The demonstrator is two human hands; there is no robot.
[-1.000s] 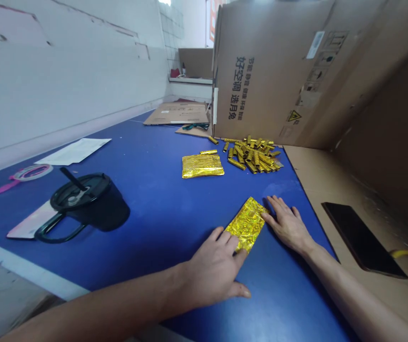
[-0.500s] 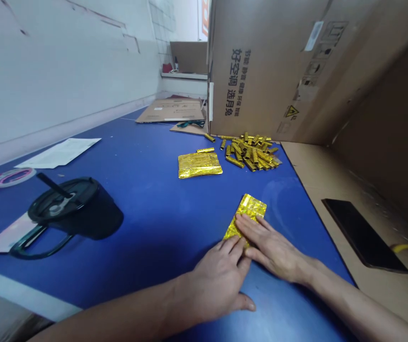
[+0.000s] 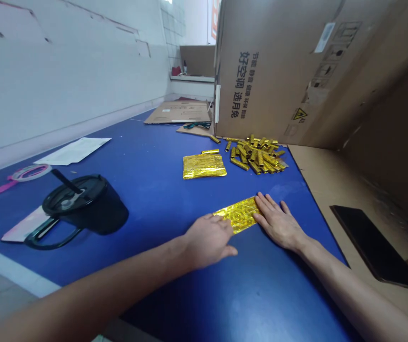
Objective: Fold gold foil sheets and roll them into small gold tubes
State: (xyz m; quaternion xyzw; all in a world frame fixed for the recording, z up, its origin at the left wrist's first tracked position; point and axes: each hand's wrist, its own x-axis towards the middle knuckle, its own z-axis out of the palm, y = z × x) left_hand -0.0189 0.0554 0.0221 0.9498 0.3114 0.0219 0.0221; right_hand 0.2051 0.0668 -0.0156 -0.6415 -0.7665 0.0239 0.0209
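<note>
A shiny gold foil sheet (image 3: 241,216) lies slantwise on the blue tabletop (image 3: 161,204) between my hands. My left hand (image 3: 209,240) rests on its left end, fingers bent down over the foil and the thumb stuck out to the side. At the opposite end, my right hand (image 3: 278,223) lies flat with the fingers stretched out, fingertips at the foil's edge. Beyond them sits a flat stack of gold foil sheets (image 3: 204,167). A heap of small gold foil tubes (image 3: 259,156) is behind and to the right, several of them loose.
On the left stands a dark lidded mug (image 3: 86,204) with a straw, near a tape roll (image 3: 33,172) and a white paper sheet (image 3: 73,150). A big cardboard box (image 3: 278,76) rises behind the tubes. A black slab (image 3: 378,247) lies on cardboard at the right.
The foil sheet has turned from steep to nearly crosswise. My hands have moved apart, the left to its left end and the right to its right end. The view has shifted slightly.
</note>
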